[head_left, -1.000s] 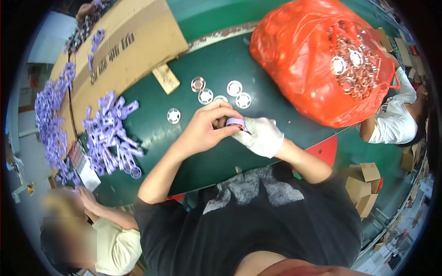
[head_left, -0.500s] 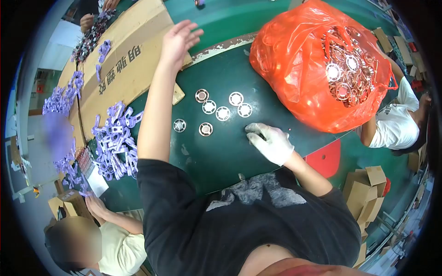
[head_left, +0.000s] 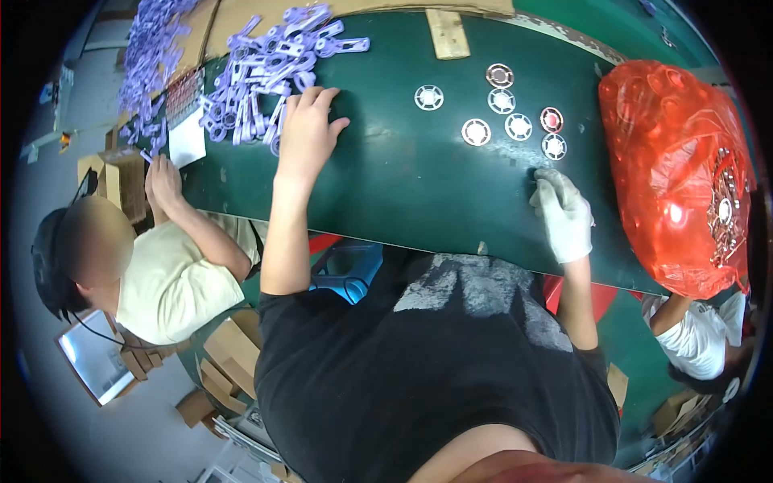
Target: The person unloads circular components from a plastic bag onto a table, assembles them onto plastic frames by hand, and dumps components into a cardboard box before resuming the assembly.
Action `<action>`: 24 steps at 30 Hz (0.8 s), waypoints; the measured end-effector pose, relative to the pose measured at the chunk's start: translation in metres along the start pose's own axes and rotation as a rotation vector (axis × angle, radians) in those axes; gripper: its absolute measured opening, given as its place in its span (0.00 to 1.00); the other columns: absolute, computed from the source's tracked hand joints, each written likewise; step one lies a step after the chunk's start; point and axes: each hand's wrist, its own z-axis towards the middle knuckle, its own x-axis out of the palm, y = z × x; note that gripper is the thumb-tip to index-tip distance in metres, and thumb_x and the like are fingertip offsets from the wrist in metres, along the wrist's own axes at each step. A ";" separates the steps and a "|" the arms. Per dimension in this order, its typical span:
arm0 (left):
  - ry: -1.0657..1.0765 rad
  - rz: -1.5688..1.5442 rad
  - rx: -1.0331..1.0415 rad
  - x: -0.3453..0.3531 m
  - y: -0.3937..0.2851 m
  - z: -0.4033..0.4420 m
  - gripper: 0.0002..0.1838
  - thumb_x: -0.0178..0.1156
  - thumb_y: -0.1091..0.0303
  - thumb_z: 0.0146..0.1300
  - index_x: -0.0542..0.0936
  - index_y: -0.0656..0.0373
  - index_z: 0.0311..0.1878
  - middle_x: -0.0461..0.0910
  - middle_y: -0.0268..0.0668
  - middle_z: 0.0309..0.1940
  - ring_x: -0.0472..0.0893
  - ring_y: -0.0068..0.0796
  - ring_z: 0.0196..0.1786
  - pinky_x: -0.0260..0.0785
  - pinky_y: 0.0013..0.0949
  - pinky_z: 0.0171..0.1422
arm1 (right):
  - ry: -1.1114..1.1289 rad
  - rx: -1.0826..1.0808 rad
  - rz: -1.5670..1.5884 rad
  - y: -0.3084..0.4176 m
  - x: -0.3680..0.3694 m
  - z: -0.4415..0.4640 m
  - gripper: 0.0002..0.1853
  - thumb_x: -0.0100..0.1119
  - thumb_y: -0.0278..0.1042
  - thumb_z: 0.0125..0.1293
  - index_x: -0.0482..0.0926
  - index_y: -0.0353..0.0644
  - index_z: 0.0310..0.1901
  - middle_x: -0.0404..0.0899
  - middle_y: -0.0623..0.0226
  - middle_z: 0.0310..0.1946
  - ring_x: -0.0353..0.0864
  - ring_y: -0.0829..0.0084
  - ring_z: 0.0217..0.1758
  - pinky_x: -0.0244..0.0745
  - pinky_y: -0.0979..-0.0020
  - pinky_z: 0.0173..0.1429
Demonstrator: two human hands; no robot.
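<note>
My bare left hand (head_left: 310,133) reaches to the right edge of a pile of purple plastic pieces (head_left: 262,80), each long with a ring-shaped end. Its fingers are bent but apart, with nothing visible in them. My right hand (head_left: 564,213) wears a white glove and rests low over the green table (head_left: 403,185). Its thumb and loosely curved fingers stand slightly apart, and I see nothing held. Just beyond it lie several shiny, spoked round discs (head_left: 518,126), some with a rose-gold rim. One disc (head_left: 428,97) sits apart on the left.
A red plastic bag (head_left: 660,177) holding many rose-gold discs stands at the right. A wooden block (head_left: 448,35) and cardboard (head_left: 386,6) lie at the far edge. A person in a pale shirt (head_left: 173,278) works at the left; another in white (head_left: 696,334) is at the right.
The view has turned and shifted left. My left hand has come down from above the cardboard to the purple pile. My gloved right hand now lies closer to the discs.
</note>
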 end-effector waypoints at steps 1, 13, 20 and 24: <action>-0.050 -0.096 0.009 0.006 0.002 -0.001 0.23 0.74 0.75 0.54 0.83 0.60 0.55 0.81 0.44 0.53 0.79 0.51 0.55 0.73 0.46 0.62 | 0.017 -0.003 0.029 -0.002 0.000 0.001 0.13 0.60 0.35 0.75 0.86 0.38 0.54 0.85 0.69 0.29 0.82 0.82 0.32 0.78 0.75 0.41; -0.114 -0.384 0.034 0.016 -0.033 -0.009 0.22 0.67 0.83 0.60 0.83 0.56 0.57 0.75 0.43 0.61 0.81 0.45 0.58 0.76 0.41 0.58 | 0.059 -0.092 -0.075 0.004 0.002 -0.003 0.12 0.60 0.35 0.74 0.86 0.40 0.53 0.86 0.68 0.31 0.85 0.78 0.35 0.79 0.74 0.46; -0.150 -0.011 -0.287 0.035 -0.006 -0.004 0.27 0.75 0.66 0.58 0.81 0.58 0.61 0.78 0.51 0.58 0.76 0.56 0.58 0.73 0.49 0.61 | 0.064 -0.072 -0.103 0.004 0.004 -0.005 0.13 0.61 0.37 0.74 0.86 0.42 0.53 0.87 0.66 0.32 0.87 0.76 0.37 0.79 0.72 0.48; -0.126 -0.243 -0.272 0.020 0.009 0.000 0.18 0.73 0.65 0.62 0.85 0.62 0.53 0.84 0.50 0.52 0.84 0.51 0.47 0.76 0.44 0.57 | 0.099 -0.066 -0.095 0.007 0.003 -0.004 0.14 0.60 0.38 0.73 0.86 0.41 0.53 0.88 0.64 0.35 0.89 0.72 0.39 0.80 0.70 0.51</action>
